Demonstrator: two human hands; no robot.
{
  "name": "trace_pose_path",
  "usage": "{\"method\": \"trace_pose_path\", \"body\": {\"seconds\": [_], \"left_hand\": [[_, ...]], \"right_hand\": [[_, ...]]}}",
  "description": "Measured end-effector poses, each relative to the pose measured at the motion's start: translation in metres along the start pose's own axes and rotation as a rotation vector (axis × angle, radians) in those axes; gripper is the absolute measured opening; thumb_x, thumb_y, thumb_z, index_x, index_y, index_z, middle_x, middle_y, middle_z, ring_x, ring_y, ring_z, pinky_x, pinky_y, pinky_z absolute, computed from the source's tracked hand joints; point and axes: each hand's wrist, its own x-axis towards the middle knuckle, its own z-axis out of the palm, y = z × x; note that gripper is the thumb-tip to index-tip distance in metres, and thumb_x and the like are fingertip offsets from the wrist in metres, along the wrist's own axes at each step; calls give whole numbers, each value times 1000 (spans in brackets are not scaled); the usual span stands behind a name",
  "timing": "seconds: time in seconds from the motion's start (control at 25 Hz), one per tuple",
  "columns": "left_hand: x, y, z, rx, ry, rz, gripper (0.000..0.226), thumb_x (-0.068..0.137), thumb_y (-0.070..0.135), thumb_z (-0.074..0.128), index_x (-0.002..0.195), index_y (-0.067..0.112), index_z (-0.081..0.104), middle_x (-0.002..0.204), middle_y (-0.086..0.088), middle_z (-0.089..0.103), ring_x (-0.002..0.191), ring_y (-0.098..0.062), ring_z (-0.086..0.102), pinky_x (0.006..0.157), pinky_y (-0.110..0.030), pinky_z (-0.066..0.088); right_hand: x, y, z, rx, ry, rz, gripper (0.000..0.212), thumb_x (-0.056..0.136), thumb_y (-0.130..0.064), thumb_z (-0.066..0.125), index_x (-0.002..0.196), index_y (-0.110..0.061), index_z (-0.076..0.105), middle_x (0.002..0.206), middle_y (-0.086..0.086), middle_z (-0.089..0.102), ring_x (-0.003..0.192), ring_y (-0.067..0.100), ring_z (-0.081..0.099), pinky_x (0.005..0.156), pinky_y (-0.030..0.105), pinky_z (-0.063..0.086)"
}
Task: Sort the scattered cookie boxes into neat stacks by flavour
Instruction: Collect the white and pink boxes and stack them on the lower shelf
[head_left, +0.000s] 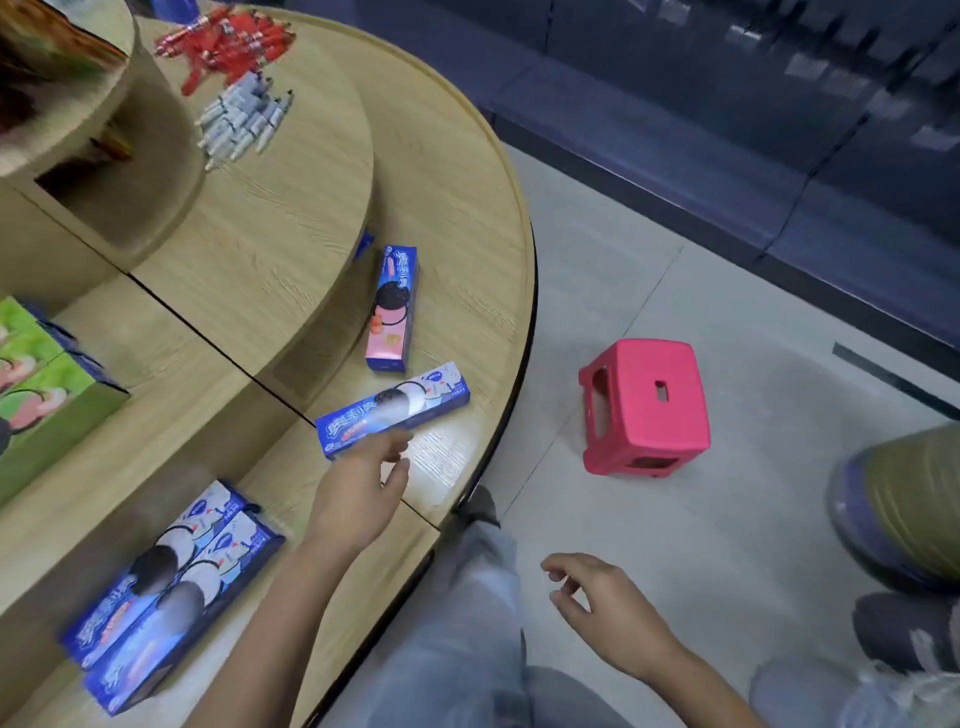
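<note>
A person's left hand (358, 499) reaches over a curved, tiered wooden bench (467, 218), fingers (395, 441) loosely open, tips just at the near edge of a blue box (393, 409) lying flat; contact is unclear. Beyond it lies a pink box (392, 310). Two blue boxes (171, 597) sit side by side near the forearm. Green boxes (47, 384) stand at far left. The right hand (602, 608) hangs open and empty over the floor, near a pink stool (644, 405).

Green boxes (36, 374) (left edge) are cropped; the top-tier packet (47, 47) is blurred.
</note>
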Motion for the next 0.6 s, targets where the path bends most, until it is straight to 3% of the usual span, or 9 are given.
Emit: {"method": "trace_pose_path", "body": {"seconds": [0.12,0.24,0.36,0.48,0.6], "left_hand": [[51,0,6,-52,7,-59,25,85,14,56,109,19,61,102,9,63,90,-9,58,75,-24,41],[87,-7,8,-61,31,-127,28,82,9,57,108,19,61,102,8,60,89,-10,54,69,-9,32],[99,-18,6,-31,41,-153,26,79,13,57,104,16,61,102,3,62,90,-16,56,73,-23,37],[101,-40,9,106,22,-142,44,64,29,51,105,16,60,106,-3,64,98,-22,57,80,-30,43],[95,-53,8,205,0,-181,58,54,34,58,111,20,57,109,-4,64,104,-20,53,79,-34,39]], "right_hand": [[48,8,-31,-41,-23,15,31,89,-20,50,119,-26,53,104,-15,52,92,6,55,82,19,43],[99,-2,-70,-101,-89,0,33,88,-20,50,120,-25,53,105,-15,53,92,6,56,83,19,43],[152,-28,-106,-168,-140,-90,33,89,-19,50,121,-22,53,108,-10,56,91,7,56,81,18,42],[223,-62,-133,-239,-174,-229,32,87,-12,52,119,-17,55,113,4,62,91,15,58,82,25,44],[301,-100,-149,-352,-203,-379,42,81,-5,53,122,-13,52,119,11,60,99,23,57,87,32,45]]}}
